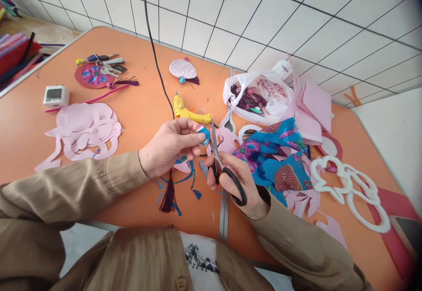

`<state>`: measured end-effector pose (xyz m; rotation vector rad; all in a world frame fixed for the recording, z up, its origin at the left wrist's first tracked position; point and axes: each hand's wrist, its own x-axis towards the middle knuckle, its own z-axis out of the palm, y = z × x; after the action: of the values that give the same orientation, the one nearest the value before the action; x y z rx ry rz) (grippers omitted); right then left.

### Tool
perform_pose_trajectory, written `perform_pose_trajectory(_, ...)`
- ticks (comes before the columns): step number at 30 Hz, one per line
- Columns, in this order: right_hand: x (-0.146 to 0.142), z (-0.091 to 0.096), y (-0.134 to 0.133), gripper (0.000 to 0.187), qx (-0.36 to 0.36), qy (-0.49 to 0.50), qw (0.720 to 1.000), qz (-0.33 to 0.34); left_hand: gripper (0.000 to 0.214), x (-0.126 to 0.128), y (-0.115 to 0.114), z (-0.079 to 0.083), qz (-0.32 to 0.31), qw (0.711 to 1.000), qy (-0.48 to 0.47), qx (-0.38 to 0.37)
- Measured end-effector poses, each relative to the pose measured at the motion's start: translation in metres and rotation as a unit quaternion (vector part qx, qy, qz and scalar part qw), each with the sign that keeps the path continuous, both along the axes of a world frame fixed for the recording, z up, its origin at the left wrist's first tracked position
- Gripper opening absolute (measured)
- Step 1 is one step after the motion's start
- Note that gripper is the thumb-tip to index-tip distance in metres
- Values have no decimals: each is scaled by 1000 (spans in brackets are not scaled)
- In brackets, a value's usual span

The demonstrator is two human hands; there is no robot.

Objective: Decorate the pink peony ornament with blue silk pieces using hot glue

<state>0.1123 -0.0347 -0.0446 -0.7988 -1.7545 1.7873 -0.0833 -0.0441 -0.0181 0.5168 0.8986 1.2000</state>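
Hands [169, 145] on blue scrap [205, 136], scissors [215, 149]

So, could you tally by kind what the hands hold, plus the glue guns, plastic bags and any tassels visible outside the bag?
Scissors, in the right hand: 1
Small blue piece, in the left hand: 1
Yellow glue gun: 1
Plastic bag: 1
Dark tassels outside the bag: 3
Total: 7
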Motion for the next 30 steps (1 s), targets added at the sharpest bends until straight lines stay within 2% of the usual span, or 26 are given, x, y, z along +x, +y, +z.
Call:
perform_pose_trajectory(17, -4, 3, -3, 51, -41, -40, 998, -37, 18, 4, -3, 0, 17, 999, 24, -28)
perform_pose_trajectory(30, -7, 8, -4, 41, -67, -67, 993, -67, 20, 2, -2, -3, 2, 1000, 10, -20)
